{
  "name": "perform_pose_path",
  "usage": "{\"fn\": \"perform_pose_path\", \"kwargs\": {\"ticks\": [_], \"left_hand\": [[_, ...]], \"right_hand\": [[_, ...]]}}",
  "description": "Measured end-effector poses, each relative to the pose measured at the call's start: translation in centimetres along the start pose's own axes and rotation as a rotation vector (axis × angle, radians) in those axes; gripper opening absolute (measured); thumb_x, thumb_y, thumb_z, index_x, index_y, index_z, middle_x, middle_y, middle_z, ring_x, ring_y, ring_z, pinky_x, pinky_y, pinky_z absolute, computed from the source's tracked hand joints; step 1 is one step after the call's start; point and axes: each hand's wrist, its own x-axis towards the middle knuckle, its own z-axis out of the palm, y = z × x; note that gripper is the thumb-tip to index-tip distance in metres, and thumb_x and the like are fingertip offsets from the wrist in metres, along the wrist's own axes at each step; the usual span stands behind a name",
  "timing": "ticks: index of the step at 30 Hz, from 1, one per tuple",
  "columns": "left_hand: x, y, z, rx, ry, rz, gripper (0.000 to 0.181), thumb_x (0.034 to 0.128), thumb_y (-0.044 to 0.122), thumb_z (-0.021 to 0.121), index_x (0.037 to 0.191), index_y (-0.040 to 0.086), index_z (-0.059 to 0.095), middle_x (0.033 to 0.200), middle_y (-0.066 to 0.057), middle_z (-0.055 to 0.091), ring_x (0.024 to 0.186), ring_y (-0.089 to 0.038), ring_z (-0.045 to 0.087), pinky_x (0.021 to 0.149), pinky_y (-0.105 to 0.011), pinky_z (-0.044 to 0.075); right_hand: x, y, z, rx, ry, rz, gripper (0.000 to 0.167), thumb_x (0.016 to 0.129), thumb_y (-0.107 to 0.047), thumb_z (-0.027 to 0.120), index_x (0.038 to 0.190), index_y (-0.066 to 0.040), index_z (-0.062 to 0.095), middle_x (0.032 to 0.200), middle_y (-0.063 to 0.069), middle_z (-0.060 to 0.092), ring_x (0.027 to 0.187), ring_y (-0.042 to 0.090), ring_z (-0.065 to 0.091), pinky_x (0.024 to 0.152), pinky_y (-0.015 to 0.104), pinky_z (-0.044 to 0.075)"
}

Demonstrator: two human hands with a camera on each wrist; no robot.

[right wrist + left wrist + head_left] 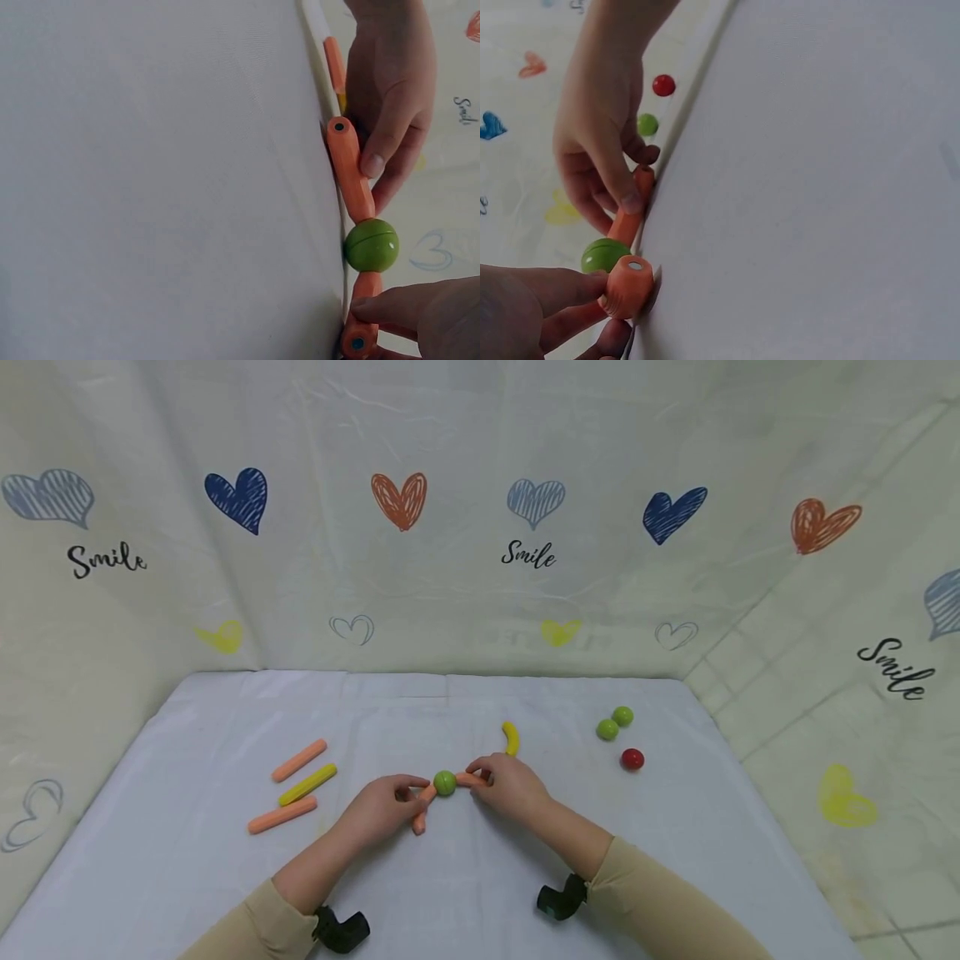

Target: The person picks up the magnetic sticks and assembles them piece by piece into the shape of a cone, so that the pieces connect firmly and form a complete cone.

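A green ball [445, 782] [605, 256] [371, 246] sits between two orange pieces, touching their ends. My left hand [382, 810] [544, 309] pinches the left orange piece [419, 823] [628, 289] [349, 166], which slants down toward me. Thumb and fingers of my right hand [512, 787] [604, 112] [442, 315] pinch the right orange piece [470, 779] [367, 285], lying roughly sideways. In the wrist views, the orange pieces show small round inserts in their ends. A curved yellow piece [511, 737] lies just beyond my right hand.
On the left of the white cloth [465, 893] lie two orange sticks [299, 760] [282, 816] with a yellow stick [308, 784] between them. Two green balls [622, 716] [607, 729] and a red ball [632, 759] rest at the right. A printed curtain [450, 577] stands behind.
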Motion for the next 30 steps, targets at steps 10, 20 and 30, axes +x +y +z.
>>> {"fn": "perform_pose_path", "kwargs": {"ticks": [10,20,30], "left_hand": [[-0.4,0.6,0.0,0.049,0.028,0.000,0.040,0.0939,0.044,0.065,0.126,0.020,0.068,0.086,0.005,0.061,0.079,-0.014,0.054,0.070,-0.033,0.043],[1.1,0.8,-1.2,0.039,0.014,0.067,0.042,0.0910,0.038,0.071,0.131,0.026,0.065,0.106,0.004,0.063,0.092,-0.016,0.057,0.071,-0.032,0.049],[3.1,2.0,-1.6,0.107,-0.121,0.162,0.035,0.0926,0.031,0.069,0.127,0.031,0.068,0.126,0.005,0.060,0.101,-0.017,0.059,0.082,-0.040,0.049]], "right_hand": [[-0.1,0.0,0.0,-0.020,-0.003,-0.008,0.026,0.091,-0.035,0.073,0.110,-0.017,0.075,0.080,-0.007,0.059,0.069,0.012,0.052,0.062,0.029,0.045],[-0.3,0.1,-1.6,0.041,-0.037,0.067,0.033,0.088,-0.030,0.074,0.119,-0.020,0.071,0.099,-0.001,0.066,0.080,0.015,0.057,0.069,0.032,0.049],[-1.0,0.3,-2.0,0.036,-0.058,0.100,0.035,0.087,-0.028,0.077,0.120,-0.018,0.071,0.093,-0.002,0.064,0.078,0.015,0.056,0.066,0.030,0.048]]}}
